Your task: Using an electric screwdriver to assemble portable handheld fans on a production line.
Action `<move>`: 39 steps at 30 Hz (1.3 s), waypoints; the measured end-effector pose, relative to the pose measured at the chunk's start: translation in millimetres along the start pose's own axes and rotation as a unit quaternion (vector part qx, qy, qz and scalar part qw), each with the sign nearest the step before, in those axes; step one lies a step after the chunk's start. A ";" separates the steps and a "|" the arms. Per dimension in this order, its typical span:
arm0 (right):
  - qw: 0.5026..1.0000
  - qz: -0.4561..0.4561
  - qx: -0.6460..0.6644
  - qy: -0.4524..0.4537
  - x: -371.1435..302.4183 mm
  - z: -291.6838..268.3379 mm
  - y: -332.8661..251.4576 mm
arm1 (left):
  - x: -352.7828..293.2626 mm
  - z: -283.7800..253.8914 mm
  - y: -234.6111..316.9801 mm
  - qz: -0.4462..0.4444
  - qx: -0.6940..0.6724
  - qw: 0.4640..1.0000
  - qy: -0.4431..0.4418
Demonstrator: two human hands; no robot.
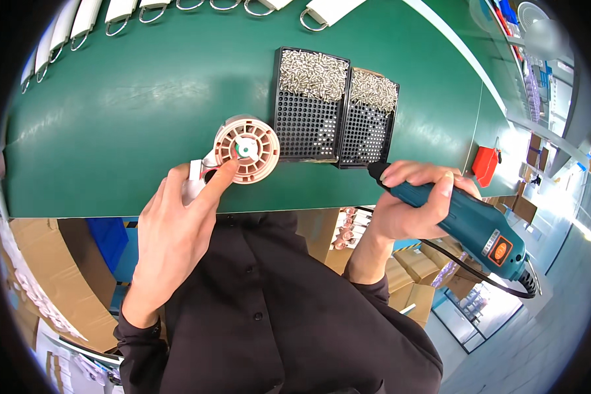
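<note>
My left hand (180,230) is closed on a pale pink, round fan housing (264,165) with a spoked ring and a white hub at its centre. Its thumb and fingers grip the housing's short white side piece, with one fingertip reaching to the ring. In my right hand (417,207) lies a teal electric screwdriver (482,230), its black nose pointing left toward the trays. The screwdriver's tip is close to the near corner of the right black screw tray (356,134). Beside it stands a left black screw tray (302,121). Silvery screws (314,73) are heaped at the far ends of both.
Several white pieces with wire loops (119,12) line the far edge of the green table (144,125). A red bin (485,165) sits at the right. The screwdriver's black cable (466,266) hangs below it. Cardboard boxes (65,282) stand under the table's near edge.
</note>
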State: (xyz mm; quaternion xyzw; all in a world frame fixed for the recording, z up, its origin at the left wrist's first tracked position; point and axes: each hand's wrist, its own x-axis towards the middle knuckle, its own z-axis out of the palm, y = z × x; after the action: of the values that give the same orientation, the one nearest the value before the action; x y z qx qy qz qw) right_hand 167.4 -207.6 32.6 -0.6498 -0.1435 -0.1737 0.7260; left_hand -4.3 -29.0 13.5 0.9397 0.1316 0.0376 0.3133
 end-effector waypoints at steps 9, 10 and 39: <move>0.999 -0.026 0.039 -0.019 1.0 -2.8 -3.3 | -0.7 -2.2 1.6 -0.010 -0.005 1.000 -0.018; 0.998 -0.019 0.047 -0.024 2.3 -5.4 -7.8 | -1.4 -2.2 0.5 -0.007 -0.006 1.000 -0.022; 0.959 -0.037 0.059 -0.274 -23.2 100.8 -10.8 | -2.8 -5.9 -16.6 0.021 0.008 0.998 -0.056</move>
State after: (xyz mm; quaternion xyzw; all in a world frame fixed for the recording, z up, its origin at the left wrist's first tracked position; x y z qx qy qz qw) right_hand 143.6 -107.0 43.7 -0.6224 -0.3714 -0.0070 0.6889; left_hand -11.7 -13.6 8.4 0.9455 0.0945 -0.0101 0.3115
